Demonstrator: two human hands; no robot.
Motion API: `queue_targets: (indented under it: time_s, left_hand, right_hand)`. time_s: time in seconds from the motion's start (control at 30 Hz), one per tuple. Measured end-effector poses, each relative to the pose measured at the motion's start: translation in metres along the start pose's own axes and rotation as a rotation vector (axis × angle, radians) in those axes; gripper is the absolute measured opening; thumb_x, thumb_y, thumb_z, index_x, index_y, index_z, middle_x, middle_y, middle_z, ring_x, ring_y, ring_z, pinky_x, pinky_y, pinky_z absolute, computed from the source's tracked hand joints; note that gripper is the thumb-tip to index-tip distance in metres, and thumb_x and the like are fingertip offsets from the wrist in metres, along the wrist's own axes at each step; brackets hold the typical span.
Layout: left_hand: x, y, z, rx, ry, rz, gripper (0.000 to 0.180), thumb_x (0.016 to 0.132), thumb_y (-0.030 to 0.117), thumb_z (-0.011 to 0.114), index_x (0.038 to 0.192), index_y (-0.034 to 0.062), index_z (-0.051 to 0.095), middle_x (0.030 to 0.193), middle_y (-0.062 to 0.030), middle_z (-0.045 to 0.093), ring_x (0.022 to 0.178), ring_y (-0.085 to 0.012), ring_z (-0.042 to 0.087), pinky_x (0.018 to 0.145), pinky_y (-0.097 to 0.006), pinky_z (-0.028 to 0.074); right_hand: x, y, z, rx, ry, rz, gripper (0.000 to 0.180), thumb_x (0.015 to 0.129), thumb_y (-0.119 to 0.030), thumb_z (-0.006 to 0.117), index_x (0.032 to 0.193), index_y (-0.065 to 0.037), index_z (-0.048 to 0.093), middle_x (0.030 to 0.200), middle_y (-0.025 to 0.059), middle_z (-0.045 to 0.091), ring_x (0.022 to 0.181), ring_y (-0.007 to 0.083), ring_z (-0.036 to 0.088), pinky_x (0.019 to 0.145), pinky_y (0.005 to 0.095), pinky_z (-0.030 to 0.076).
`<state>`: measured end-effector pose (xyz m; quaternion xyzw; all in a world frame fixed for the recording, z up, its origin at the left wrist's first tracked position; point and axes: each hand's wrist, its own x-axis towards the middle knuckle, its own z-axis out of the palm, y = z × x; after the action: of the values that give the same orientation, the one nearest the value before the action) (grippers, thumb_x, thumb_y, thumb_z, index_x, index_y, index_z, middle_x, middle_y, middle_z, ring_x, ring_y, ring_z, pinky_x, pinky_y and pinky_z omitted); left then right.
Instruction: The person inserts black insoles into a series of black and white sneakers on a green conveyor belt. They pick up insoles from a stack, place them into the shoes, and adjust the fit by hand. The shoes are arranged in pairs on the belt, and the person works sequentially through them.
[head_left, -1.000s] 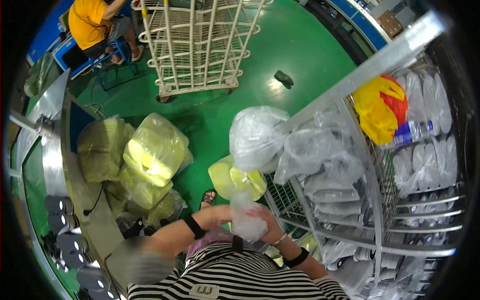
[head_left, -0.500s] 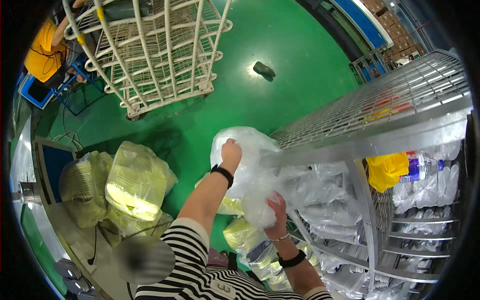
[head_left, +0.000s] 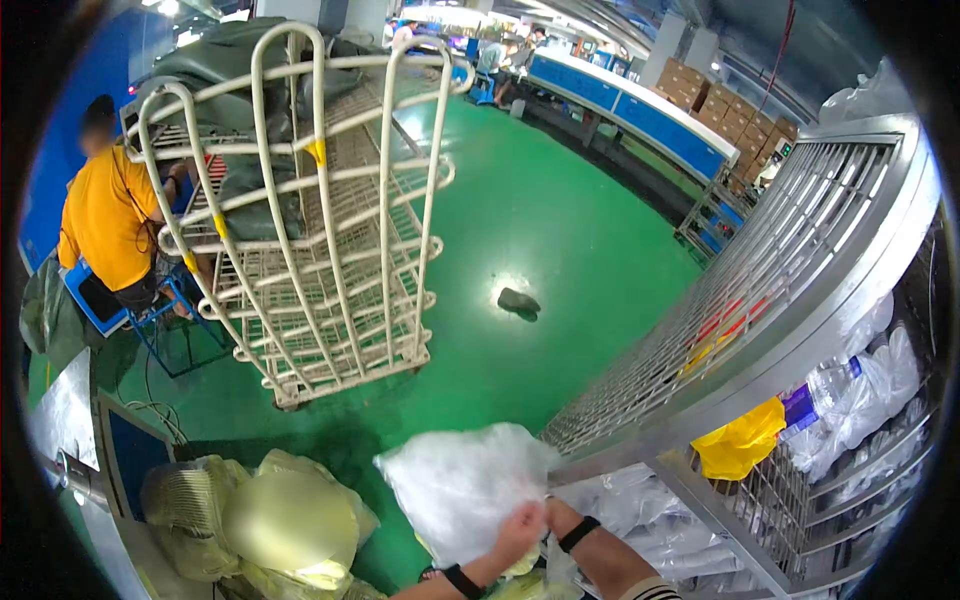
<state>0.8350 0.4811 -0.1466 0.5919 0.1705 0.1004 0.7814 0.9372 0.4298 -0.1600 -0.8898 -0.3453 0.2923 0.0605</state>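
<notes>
A puffed-up clear plastic bag (head_left: pixel 460 490) hangs in front of me, its body spreading to the left and its gathered end at my hands. My left hand (head_left: pixel 520 530) is closed on that end. Right beside it, touching, my right hand (head_left: pixel 560 518) is also closed at the bunched plastic; its fingers are partly hidden. What is inside the bag is too hazy to tell.
On the right stands a metal wire rack (head_left: pixel 740 300) with bagged goods, a yellow bag (head_left: pixel 740 440) and a bottle (head_left: pixel 815 400). Yellowish bagged stacks (head_left: pixel 190 510) lie at left. A white wire cart (head_left: pixel 330 270) and a seated person (head_left: pixel 110 220) are farther off; a dark object (head_left: pixel 517 303) lies on the floor.
My hands, apart on the bag before, have come together at its gathered end. The view has tilted up, showing more of the cart and the room behind.
</notes>
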Motion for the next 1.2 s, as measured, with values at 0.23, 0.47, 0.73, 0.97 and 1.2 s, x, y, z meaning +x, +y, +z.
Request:
queue_targets:
  time_s: [0.23, 0.47, 0.73, 0.97, 1.2]
  left_hand:
    - [-0.002, 0.011, -0.002, -0.188, -0.285, -0.109, 0.019, 0.086, 0.021, 0.049, 0.089, 0.0024, 0.052, 0.073, 0.0001, 0.052, 0.067, -0.0064, 0.046, 0.059, -0.021, 0.040]
    - [0.011, -0.039, 0.002, -0.297, -0.291, -0.180, 0.030, 0.085, 0.018, 0.050, 0.110, 0.0024, 0.041, 0.075, -0.0033, 0.049, 0.062, -0.0091, 0.047, 0.053, -0.023, 0.041]
    - [-0.001, -0.014, -0.006, -0.218, -0.150, -0.431, 0.032, 0.082, 0.018, 0.055, 0.105, -0.0020, 0.044, 0.080, -0.0092, 0.055, 0.070, -0.0145, 0.054, 0.062, -0.027, 0.047]
    - [-0.020, -0.014, -0.012, 0.005, 0.092, -0.208, 0.038, 0.078, 0.017, 0.055, 0.108, -0.0032, 0.042, 0.093, -0.0150, 0.054, 0.080, -0.0190, 0.056, 0.070, -0.031, 0.047]
    - [-0.202, 0.156, -0.005, -0.350, -0.228, 0.386, 0.033, 0.082, 0.035, 0.054, 0.091, 0.0029, 0.054, 0.085, -0.0050, 0.054, 0.083, -0.0165, 0.050, 0.074, -0.028, 0.041]
  right_hand:
    - [-0.026, -0.005, 0.000, -0.104, -0.148, -0.093, 0.031, 0.070, -0.017, 0.058, 0.095, 0.000, 0.054, 0.093, 0.0181, 0.058, 0.086, 0.0329, 0.057, 0.074, 0.0395, 0.046]
    - [-0.039, -0.003, -0.001, -0.153, -0.200, -0.093, 0.027, 0.072, -0.016, 0.055, 0.093, 0.000, 0.055, 0.092, 0.0189, 0.059, 0.085, 0.0334, 0.057, 0.074, 0.0400, 0.046]
    - [-0.042, 0.014, -0.004, -0.236, -0.231, -0.095, 0.023, 0.074, -0.016, 0.052, 0.090, 0.001, 0.056, 0.090, 0.0198, 0.059, 0.085, 0.0339, 0.058, 0.074, 0.0406, 0.046]
    - [-0.035, 0.007, -0.014, -0.402, -0.102, -0.133, 0.022, 0.077, -0.016, 0.049, 0.088, 0.001, 0.057, 0.089, 0.0205, 0.060, 0.084, 0.0344, 0.058, 0.073, 0.0411, 0.045]
    - [-0.159, 0.004, 0.031, 0.368, 0.359, -0.523, 0.024, 0.079, -0.014, 0.053, 0.098, -0.001, 0.056, 0.088, 0.0112, 0.061, 0.077, 0.0209, 0.058, 0.066, 0.0306, 0.047]
